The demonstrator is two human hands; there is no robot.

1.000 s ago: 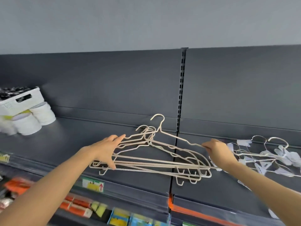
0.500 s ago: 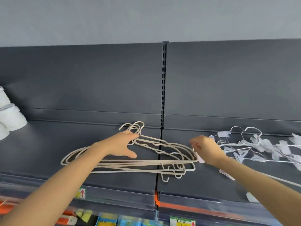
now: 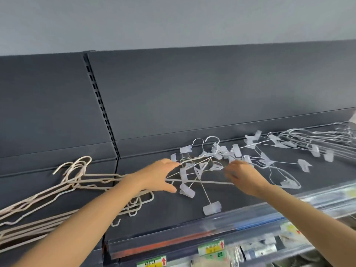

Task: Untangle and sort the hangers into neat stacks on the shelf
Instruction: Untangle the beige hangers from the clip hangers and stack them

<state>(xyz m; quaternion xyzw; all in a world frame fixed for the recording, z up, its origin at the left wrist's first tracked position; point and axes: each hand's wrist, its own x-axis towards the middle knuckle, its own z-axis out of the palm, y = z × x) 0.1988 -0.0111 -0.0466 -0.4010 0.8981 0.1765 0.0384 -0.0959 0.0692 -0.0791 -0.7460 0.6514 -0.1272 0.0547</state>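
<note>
A stack of cream wire hangers (image 3: 73, 180) lies flat on the dark shelf (image 3: 240, 193) at the left. To its right sits a tangle of white clip hangers (image 3: 210, 160) with clear clips, hooks pointing to the back panel. My left hand (image 3: 158, 176) reaches into the tangle's left side, fingers spread over the wires. My right hand (image 3: 242, 174) is at the tangle's middle, fingers curled among the wires; motion blur hides whether it grips one. More white hangers (image 3: 312, 139) lie in a looser row at the far right.
The shelf's dark back panel has a slotted upright (image 3: 100, 105) between the two bays. A clear price rail (image 3: 221, 228) with labels runs along the front edge. Packaged goods (image 3: 256, 249) show on the shelf below.
The view has swung right. Both hands left the cream hangers, which now lie stacked at the left, and moved onto the white clip-hanger tangle.
</note>
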